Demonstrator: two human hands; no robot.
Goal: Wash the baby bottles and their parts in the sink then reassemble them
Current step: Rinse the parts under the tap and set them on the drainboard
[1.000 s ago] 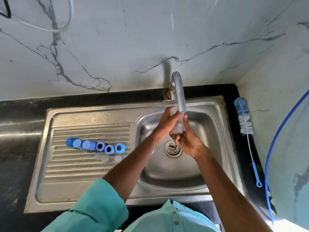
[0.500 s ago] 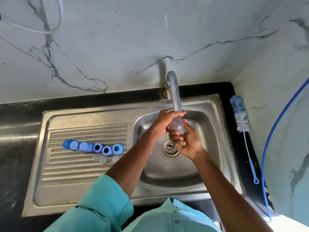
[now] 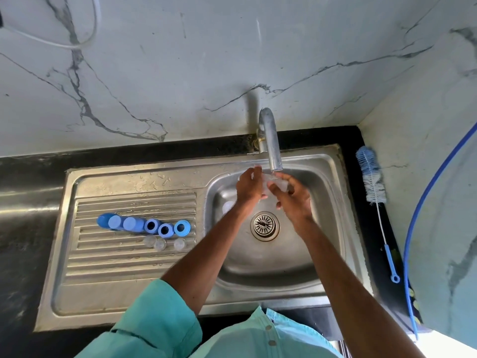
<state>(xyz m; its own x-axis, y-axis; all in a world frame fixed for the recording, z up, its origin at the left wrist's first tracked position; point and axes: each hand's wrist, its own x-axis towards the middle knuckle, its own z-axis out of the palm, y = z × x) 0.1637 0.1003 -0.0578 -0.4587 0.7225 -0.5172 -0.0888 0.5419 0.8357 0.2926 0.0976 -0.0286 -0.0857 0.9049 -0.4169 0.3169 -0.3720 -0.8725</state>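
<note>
Now left hand (image 3: 249, 188) and right hand (image 3: 293, 201) both grip a bottle (image 3: 275, 182) under the tap (image 3: 271, 146), mid-rinse; next it likely goes beside the caps (image 3: 144, 224) to their left.

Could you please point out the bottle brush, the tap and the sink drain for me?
Blue-and-white bristled bottle brush (image 3: 371, 178): head view, on its bristle head.
Curved steel tap (image 3: 271, 143): head view, mid-spout.
Round metal drain strainer (image 3: 265, 225): head view, its centre.
</note>
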